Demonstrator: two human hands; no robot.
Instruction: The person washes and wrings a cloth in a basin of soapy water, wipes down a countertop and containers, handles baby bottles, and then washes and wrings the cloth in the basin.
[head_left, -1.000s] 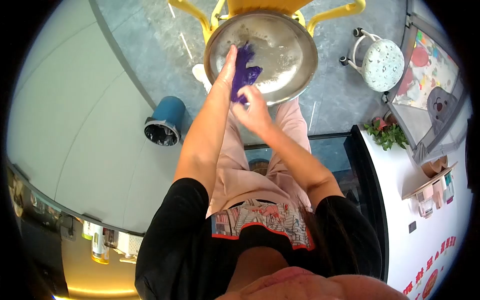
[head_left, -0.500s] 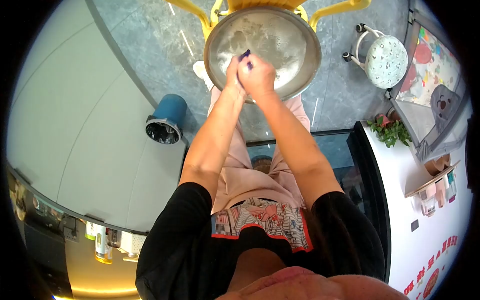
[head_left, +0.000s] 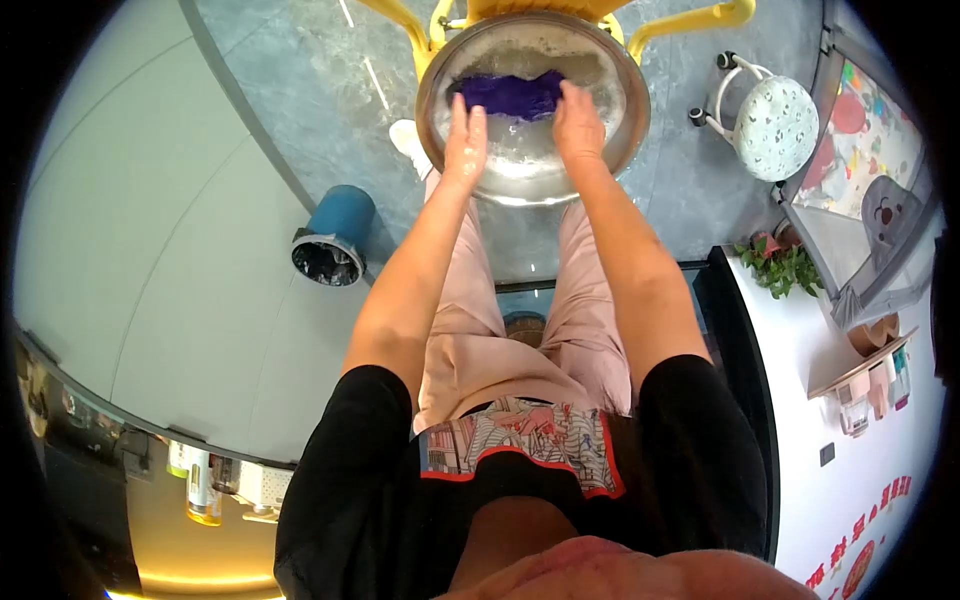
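A wet purple cloth (head_left: 512, 97) is stretched out sideways over the water in a round metal basin (head_left: 540, 190). At the cloth's left end is my left hand (head_left: 466, 142), its fingers apart and the fingertips touching the lower edge of the cloth. My right hand (head_left: 579, 125) is at the other end, with thumb and fingers closed on the cloth's right edge. Foam and cloudy water surround the cloth. The basin stands on a yellow chair (head_left: 545, 8) in front of my knees.
A blue bin (head_left: 341, 215) with a black liner is on the floor at the left, beside a large grey-green surface (head_left: 150, 220). To the right are a round wheeled stool (head_left: 776, 130), a potted plant (head_left: 779, 267) and a grey mesh fence (head_left: 850, 240).
The cloth was bunched between my two hands. Now my hands have moved apart and the cloth is spread between them, lower in the basin. My left hand's fingers have opened.
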